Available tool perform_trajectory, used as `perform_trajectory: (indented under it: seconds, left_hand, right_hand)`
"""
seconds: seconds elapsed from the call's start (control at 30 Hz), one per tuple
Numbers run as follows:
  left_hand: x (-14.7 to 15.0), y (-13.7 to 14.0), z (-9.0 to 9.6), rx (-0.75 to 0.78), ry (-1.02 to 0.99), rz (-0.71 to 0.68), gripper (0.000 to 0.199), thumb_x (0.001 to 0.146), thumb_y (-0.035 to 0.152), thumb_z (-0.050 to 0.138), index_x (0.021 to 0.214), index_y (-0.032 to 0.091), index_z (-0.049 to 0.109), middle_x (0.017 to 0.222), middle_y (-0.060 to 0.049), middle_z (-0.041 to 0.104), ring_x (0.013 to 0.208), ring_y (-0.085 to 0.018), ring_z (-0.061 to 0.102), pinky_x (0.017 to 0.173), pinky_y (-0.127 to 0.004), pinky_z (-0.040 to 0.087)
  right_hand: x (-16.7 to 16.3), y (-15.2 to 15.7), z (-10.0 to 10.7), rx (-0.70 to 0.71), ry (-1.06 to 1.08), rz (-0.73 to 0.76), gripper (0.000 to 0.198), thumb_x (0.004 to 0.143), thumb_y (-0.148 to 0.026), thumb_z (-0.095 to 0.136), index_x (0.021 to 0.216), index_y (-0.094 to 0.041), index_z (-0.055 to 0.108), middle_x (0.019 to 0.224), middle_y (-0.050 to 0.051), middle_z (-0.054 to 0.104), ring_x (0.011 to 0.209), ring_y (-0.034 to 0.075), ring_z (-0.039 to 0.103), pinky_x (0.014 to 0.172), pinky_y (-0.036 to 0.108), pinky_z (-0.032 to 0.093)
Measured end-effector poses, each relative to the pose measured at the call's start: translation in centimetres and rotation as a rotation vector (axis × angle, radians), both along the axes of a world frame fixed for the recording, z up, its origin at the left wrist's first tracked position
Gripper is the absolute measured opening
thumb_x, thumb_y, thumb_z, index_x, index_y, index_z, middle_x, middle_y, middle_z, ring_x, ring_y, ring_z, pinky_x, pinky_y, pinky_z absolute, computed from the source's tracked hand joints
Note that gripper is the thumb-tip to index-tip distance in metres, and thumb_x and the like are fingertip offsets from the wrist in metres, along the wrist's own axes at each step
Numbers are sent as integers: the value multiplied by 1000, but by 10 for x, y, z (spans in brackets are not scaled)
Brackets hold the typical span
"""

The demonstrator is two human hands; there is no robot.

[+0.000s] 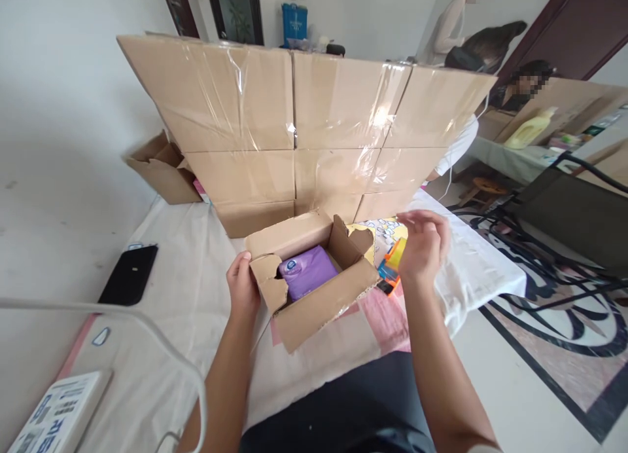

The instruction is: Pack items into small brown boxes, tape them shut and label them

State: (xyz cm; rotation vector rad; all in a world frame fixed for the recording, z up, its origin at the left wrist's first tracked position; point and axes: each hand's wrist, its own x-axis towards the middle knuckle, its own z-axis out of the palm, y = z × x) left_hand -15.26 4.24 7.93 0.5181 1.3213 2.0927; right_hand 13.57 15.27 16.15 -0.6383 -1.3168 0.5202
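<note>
Gripping with the left hand (243,286) the upper left corner of a small, open box of brown cardboard (314,317), with thumb and fingers pressed together on its edge, partly hidden by the flap. Holding the right hand (426,249) in the air, to the right of the box and apart from it, with fingers loosely bent, not pinching. Inside the box, can see a soft, rectangular purple packet (311,273) with a round blue mark. Near the right hand, can notice an orange, yellow and blue object (387,271); cannot tell its kind. Behind the box, can see a large panel of taped brown cardboard (333,126).
</note>
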Motion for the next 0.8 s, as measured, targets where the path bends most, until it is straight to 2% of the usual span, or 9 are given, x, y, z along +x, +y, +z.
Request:
perform_trajectory:
  seconds: [0.07, 0.13, 0.23, 0.3, 0.47, 0.53, 0.6, 0.7, 0.8]
  left_hand:
    - [3, -2, -1, 44, 9, -16, 49, 74, 70, 74, 77, 22, 63, 76, -1, 61, 71, -16, 56, 65, -27, 47]
    - [4, -4, -2, 76, 62, -55, 57, 72, 77, 72, 86, 22, 68, 83, -4, 67, 76, -19, 60, 68, -29, 49]
    - [3, -6, -2, 74, 147, -89, 53, 67, 69, 80, 85, 21, 71, 78, -4, 66, 70, -18, 57, 63, -28, 46]
    - [0, -7, -1, 70, 159, -67, 48, 67, 64, 82, 84, 20, 71, 77, -3, 65, 70, -17, 56, 63, -28, 45]
    - [-5, -7, -1, 76, 178, -34, 38, 72, 56, 82, 86, 22, 71, 81, -1, 65, 75, -17, 56, 68, -27, 45]
    - [-5, -7, -4, 82, 183, -33, 40, 75, 58, 82, 86, 22, 71, 82, -1, 65, 75, -17, 56, 68, -26, 45]
    - [-4, -7, -7, 98, 189, -27, 45, 77, 64, 80, 85, 21, 70, 83, -2, 66, 76, -17, 57, 70, -27, 46]
    - [-4, -7, -11, 128, 200, -18, 51, 81, 72, 73, 83, 22, 69, 84, -2, 66, 78, -18, 59, 73, -28, 49]
    - [-4, -6, -14, 145, 208, -30, 58, 84, 79, 65, 94, 23, 73, 96, -5, 71, 91, -21, 64, 84, -30, 52]
  right_hand:
    - [9, -5, -27, -163, 108, 41, 36, 104, -44, 37, 127, -30, 61, 125, 9, 69, 122, 28, 67, 104, 55, 54]
    - [7, -14, -46, -316, -26, 200, 49, 104, -54, 34, 141, -30, 55, 139, 12, 66, 138, 31, 58, 111, 61, 49]
    - [-3, -33, -51, -402, -353, 485, 64, 105, -65, 27, 149, -28, 56, 130, 13, 73, 143, 33, 55, 124, 63, 35]
    - [-7, -42, -45, -396, -462, 566, 69, 106, -67, 22, 150, -27, 58, 120, 11, 77, 141, 33, 57, 128, 63, 27]
    - [-14, -38, -46, -281, -340, 360, 56, 106, -61, 37, 147, -30, 58, 140, 12, 67, 138, 32, 56, 122, 60, 38]
    - [-19, -32, -54, -236, -194, 219, 60, 104, -62, 40, 156, -33, 46, 161, 11, 48, 144, 32, 50, 117, 57, 45]
    - [-24, -27, -60, -249, -187, 256, 71, 103, -67, 33, 166, -34, 30, 168, 10, 37, 149, 32, 44, 118, 57, 44]
    - [-30, -25, -62, -275, -338, 513, 80, 103, -70, 15, 168, -27, 29, 146, 13, 62, 144, 32, 49, 124, 59, 34]
    - [-31, -29, -61, -256, -341, 564, 82, 103, -69, 11, 166, -23, 35, 122, 13, 73, 134, 33, 58, 124, 60, 32]
